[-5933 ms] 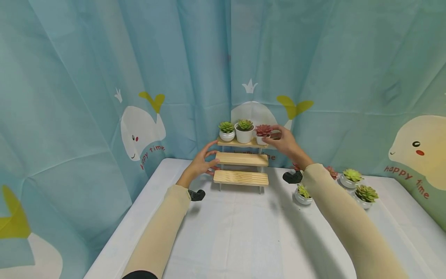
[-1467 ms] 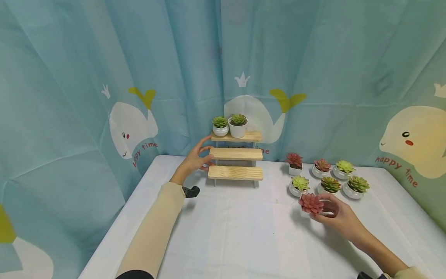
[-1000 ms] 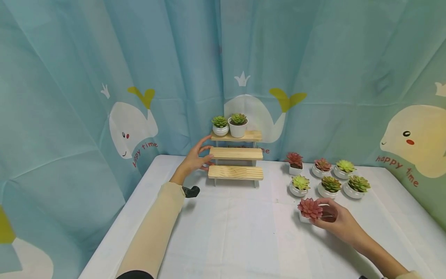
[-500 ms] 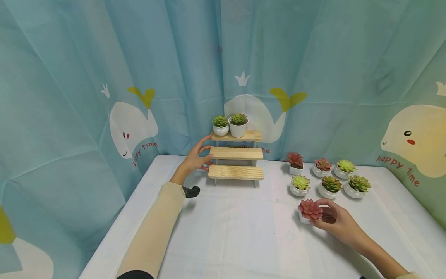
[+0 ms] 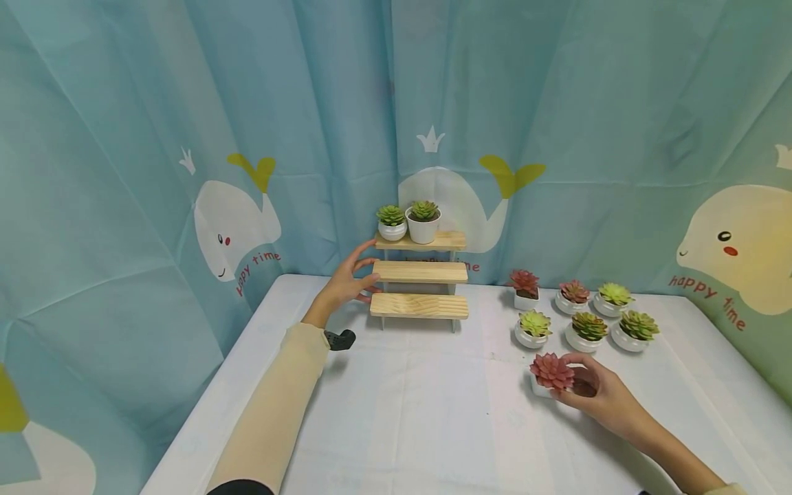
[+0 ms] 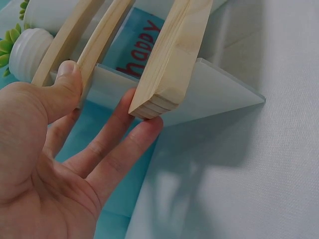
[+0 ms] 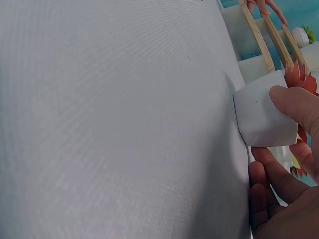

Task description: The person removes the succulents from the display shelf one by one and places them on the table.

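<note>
In the head view, my right hand (image 5: pixel 601 395) grips a red potted succulent (image 5: pixel 552 372) at the front of the plant group. Its white pot (image 7: pixel 264 112) stands on the table in the right wrist view, thumb on one side and fingers on the other. My left hand (image 5: pixel 342 283) touches the left side of a three-step wooden display shelf (image 5: pixel 419 306). Seen from the left wrist, the thumb (image 6: pixel 68 74) lies on the middle board's end, and two outstretched fingertips touch the bottom board (image 6: pixel 172 64).
On the top board stand a green succulent in a round white pot (image 5: pixel 392 223) and one in a taller pot (image 5: pixel 423 223). Several more potted succulents (image 5: pixel 586 330) sit at the table's right. Behind the white table (image 5: pixel 433 412) hangs a blue whale-print curtain (image 5: pixel 346 124).
Since the oldest frame, my right hand has carried the red succulent from the top board's right end down to the table. It has barely moved in the last second. My left hand stays at the shelf.
</note>
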Demonstrator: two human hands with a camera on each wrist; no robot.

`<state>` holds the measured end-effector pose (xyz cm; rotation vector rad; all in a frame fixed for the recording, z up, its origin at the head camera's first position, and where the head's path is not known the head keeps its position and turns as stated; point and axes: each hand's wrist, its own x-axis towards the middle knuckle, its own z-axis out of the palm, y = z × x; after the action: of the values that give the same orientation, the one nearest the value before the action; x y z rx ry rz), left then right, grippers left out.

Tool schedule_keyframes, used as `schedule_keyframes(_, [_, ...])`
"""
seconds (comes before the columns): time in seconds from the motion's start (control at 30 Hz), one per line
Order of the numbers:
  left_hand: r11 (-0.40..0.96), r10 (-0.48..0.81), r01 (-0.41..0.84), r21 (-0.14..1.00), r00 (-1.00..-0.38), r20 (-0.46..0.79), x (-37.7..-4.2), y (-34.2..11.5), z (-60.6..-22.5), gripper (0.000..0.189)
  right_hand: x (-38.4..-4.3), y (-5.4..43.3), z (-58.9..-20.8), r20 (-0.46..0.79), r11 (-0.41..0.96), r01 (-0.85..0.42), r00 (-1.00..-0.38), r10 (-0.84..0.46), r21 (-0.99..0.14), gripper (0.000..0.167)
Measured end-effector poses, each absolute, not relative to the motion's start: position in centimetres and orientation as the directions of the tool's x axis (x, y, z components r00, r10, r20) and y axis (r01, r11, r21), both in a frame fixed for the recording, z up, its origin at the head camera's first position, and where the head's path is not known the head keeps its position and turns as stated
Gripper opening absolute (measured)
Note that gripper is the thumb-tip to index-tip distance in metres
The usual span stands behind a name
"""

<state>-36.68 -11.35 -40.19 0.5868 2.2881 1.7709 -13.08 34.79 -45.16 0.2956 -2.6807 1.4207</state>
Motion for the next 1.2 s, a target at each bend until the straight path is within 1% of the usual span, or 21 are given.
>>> schedule_keyframes(0.27, [0.213,0.416,0.194,0.958,-0.905,0.09,-36.47,-11.28,-40.03,0.078,-13.09,34.71,-44.98,0.129,0.577,-0.169,-0.986,-0.11,-0.799,0.056])
schedule_keyframes(0.57, [0.215,0.415,0.197,0.956,-0.905,0.093,-36.51,-11.27,-40.13,0.077,-13.09,34.77,-44.93,0.14,0.561,-0.184,-0.983,-0.122,-0.807,0.057])
schedule_keyframes(0.9, [0.204,0.42,0.191,0.96,-0.903,0.09,-36.48,-11.39,-39.86,0.077,-13.35,34.81,-45.07,0.164,0.55,-0.212,-0.977,-0.135,-0.808,0.053])
schedule_keyframes(1.2, [0.191,0.433,0.202,0.961,-0.896,0.102,-36.5,-11.45,-40.06,0.078,-13.26,34.89,-45.12,0.12,0.557,-0.168,-0.985,-0.122,-0.814,0.054])
